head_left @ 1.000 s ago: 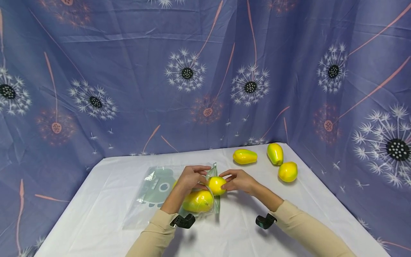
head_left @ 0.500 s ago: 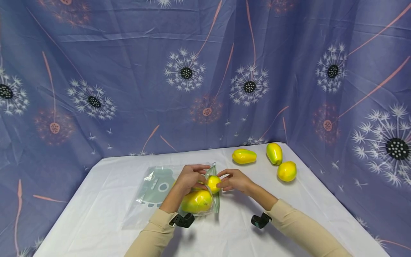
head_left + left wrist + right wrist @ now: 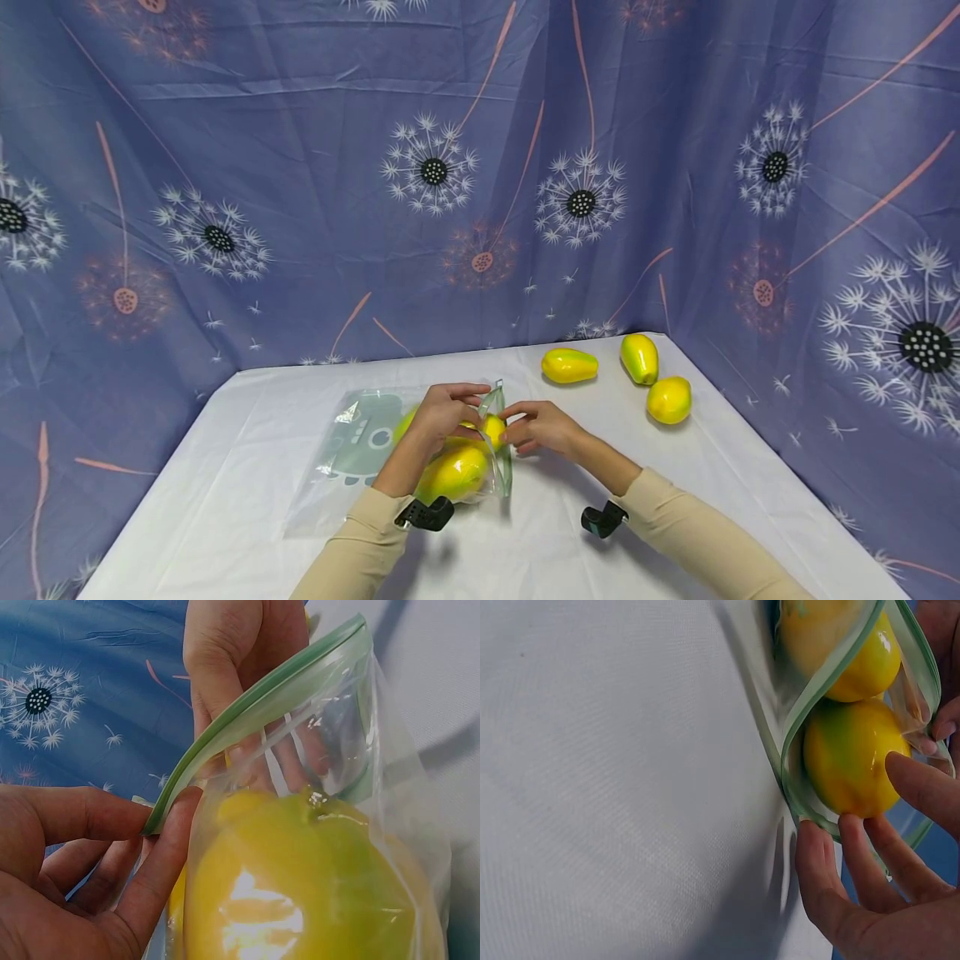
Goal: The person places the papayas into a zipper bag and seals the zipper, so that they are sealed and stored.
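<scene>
A clear zip bag (image 3: 367,442) with a green dinosaur print lies on the table, its mouth facing right. My left hand (image 3: 444,417) pinches the green zip edge (image 3: 176,780) between thumb and index finger, holding the mouth apart. At the mouth, a yellow-green papaya (image 3: 855,761) sits mostly inside the bag. The thumb and fingertips of my right hand (image 3: 546,432) are around its outer end. Another papaya (image 3: 456,473) fills the near side of the bag, and a further papaya (image 3: 403,423) shows partly behind my left hand.
Three loose papayas lie at the table's back right: one lengthwise papaya (image 3: 570,366), one papaya (image 3: 640,359) near the corner, and one papaya (image 3: 669,400) just in front of that. A white cloth (image 3: 217,483) covers the table; a blue dandelion-print curtain (image 3: 315,208) hangs behind and to the right.
My right hand has moved left, and the papaya at its fingertips has slid deeper into the bag. The near papaya inside has shifted slightly left. My left hand stays on the bag's edge.
</scene>
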{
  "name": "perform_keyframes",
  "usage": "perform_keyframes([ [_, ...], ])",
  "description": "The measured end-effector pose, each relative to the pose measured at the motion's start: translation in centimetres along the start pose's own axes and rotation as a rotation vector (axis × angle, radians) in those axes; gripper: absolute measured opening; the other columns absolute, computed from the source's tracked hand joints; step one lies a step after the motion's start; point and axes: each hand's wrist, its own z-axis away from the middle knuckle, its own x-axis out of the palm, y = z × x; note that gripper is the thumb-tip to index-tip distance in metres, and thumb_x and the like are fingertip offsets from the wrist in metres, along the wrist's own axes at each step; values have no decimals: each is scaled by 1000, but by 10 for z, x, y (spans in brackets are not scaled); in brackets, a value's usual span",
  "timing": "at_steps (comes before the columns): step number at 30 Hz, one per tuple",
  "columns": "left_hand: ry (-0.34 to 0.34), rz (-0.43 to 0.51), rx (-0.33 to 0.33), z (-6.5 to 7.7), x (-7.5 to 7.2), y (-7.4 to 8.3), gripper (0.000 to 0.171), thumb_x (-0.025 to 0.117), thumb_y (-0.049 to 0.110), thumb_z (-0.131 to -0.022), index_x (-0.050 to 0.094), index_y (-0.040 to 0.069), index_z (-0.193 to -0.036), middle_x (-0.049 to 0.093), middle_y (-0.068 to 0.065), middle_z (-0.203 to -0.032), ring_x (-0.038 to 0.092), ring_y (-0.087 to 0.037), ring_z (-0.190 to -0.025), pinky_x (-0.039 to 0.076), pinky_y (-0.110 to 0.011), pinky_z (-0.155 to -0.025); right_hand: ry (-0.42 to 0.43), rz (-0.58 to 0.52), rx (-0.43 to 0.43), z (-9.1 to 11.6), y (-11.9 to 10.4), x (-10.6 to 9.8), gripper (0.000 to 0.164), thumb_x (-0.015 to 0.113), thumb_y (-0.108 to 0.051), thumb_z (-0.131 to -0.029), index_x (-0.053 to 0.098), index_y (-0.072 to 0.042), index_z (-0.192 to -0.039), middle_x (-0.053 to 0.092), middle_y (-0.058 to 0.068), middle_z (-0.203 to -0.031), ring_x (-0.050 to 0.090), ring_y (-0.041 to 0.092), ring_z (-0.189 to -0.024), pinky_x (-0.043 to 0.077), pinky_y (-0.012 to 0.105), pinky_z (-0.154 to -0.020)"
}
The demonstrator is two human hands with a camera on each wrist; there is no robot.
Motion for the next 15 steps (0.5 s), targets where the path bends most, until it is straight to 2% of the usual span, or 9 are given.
perform_keyframes([
  [6, -5, 7, 10, 0, 0, 1, 56, 66, -17, -77, 68, 0, -130, 60, -21, -118, 65, -24, -82, 65, -47, -68, -42, 0, 5, 2, -1, 1, 47, 77, -13, -85, 66, -3, -130, 76, 14, -109, 74, 28, -97, 64, 44, -84],
  [15, -7, 12, 15, -1, 0, 0, 54, 66, -16, -78, 69, 1, -129, 60, -22, -119, 65, -24, -79, 65, -50, -72, -52, -5, 13, 4, -2, 3, 43, 76, -9, -86, 69, -1, -127, 77, 13, -101, 73, 25, -89, 64, 44, -84],
])
